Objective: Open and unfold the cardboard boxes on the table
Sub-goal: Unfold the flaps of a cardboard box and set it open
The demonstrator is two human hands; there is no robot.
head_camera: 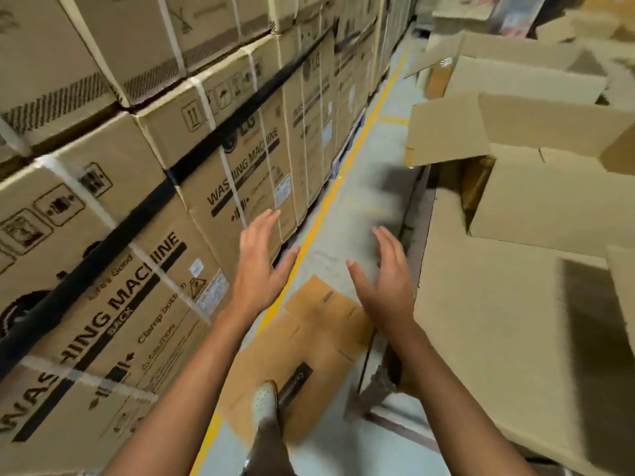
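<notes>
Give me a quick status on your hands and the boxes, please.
Left hand and right hand open, empty. Open box at right, untouched. Flat cardboard underfoot.

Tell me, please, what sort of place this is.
Most likely a warehouse aisle: strapped washing machine cartons stacked high on the left, a yellow floor line beside them, and opened cardboard boxes piled on the right.

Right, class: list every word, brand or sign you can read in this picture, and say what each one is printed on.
"WASHING MACHINE": near carton and next carton.
"LG": next carton.
"Life's Good": near carton.
"BACK": near carton.
"Clamp bottom": near carton.
The white stickers on the cartons and the black strip on the flattened box on the floor: too blurred to read.
</notes>
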